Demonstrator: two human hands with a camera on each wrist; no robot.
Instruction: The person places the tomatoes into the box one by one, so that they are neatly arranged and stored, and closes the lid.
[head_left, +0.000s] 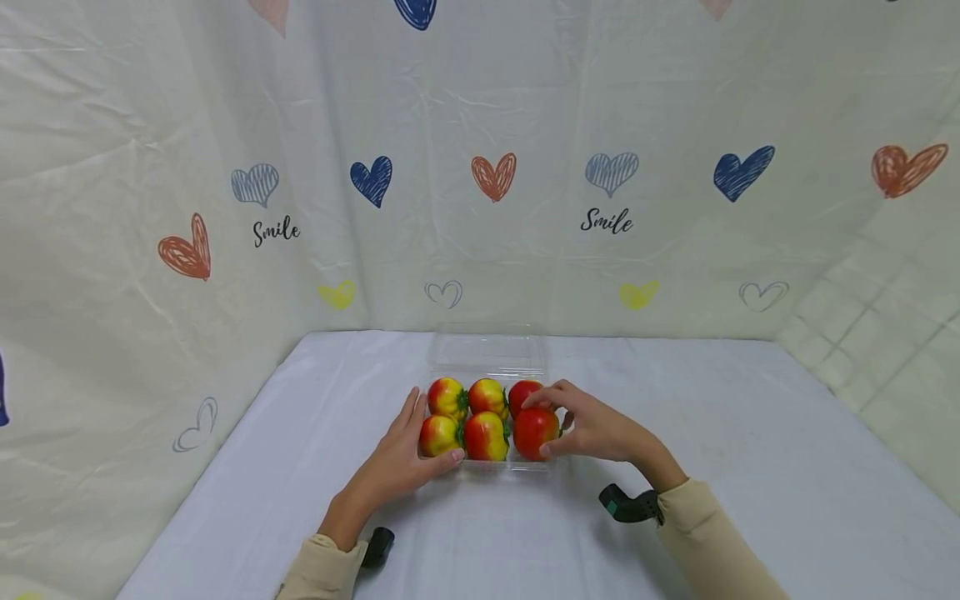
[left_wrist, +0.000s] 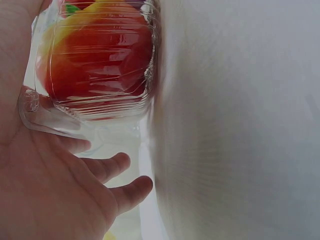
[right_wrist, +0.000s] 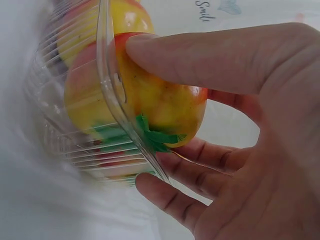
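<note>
A clear plastic clamshell box (head_left: 491,467) stands on the table with several red-and-yellow fruits (head_left: 486,436) in two rows, each with a green leafy cap where it shows. My right hand (head_left: 596,425) grips the front right fruit (right_wrist: 165,105), thumb on its near side and fingers round the far side. That fruit sits partly above the rim in the right wrist view. Along the box's left side lies my left hand (head_left: 401,454), fingers extended and thumb at the front rim. Through the clear wall in the left wrist view, a fruit (left_wrist: 100,55) shows close to the palm.
The box's clear lid (head_left: 489,350) stands open at the back. A white cloth (head_left: 712,433) covers the table. Behind hangs a pale curtain (head_left: 540,250) printed with hearts, and more of it runs along both sides.
</note>
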